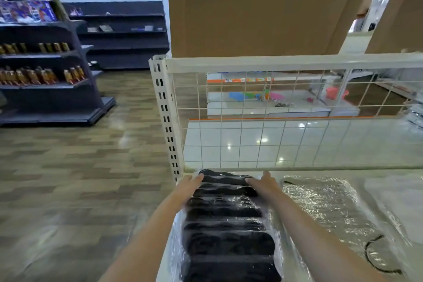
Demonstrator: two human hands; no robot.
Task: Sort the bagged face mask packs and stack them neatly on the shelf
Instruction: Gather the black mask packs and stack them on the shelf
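Black mask packs [226,224] lie between my fingers; left hand [186,186] and right hand [263,184] press flat, fingers straight, gripping nothing.

Both bare forearms reach forward from the bottom edge, roughly parallel and a little apart. The left hand [191,184] lies palm inward with fingers extended, fingertips pointing ahead. The right hand [263,182] mirrors it, fingers straight and together, thumb raised. The two hands face each other at equal height
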